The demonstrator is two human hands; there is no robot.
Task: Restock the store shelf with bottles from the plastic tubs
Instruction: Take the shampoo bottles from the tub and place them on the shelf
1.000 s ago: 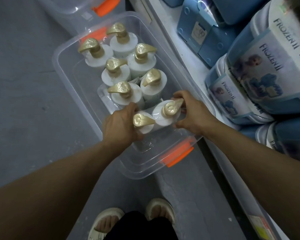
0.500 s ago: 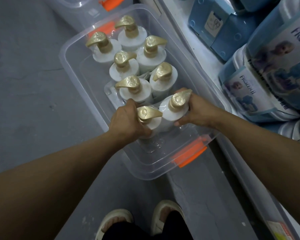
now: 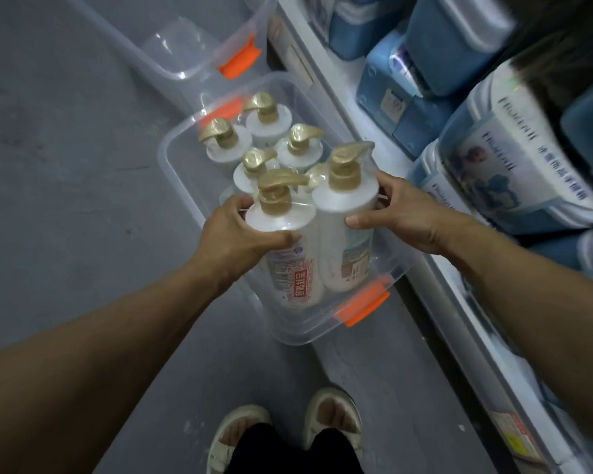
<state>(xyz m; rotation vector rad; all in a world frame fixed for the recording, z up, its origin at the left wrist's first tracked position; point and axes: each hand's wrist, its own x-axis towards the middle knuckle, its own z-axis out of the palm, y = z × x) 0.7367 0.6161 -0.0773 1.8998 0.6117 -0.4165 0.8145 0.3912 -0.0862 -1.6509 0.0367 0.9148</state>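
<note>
Two white gold-pump bottles wrapped together in clear film [image 3: 308,241] are held above a clear plastic tub with orange latches [image 3: 185,172], left hand [image 3: 235,234] and right hand [image 3: 403,213] gripping either side. Five more bottles [image 3: 300,148] stand inside.

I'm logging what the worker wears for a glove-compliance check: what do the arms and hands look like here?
Both forearms are bare up to the frame edge, so no sleeves show. The left hand and the right hand are bare too: no gloves, and no watch, bracelet or ring is visible on the wrists or on the fingers that show. Fingernails look short and unpainted.
</note>
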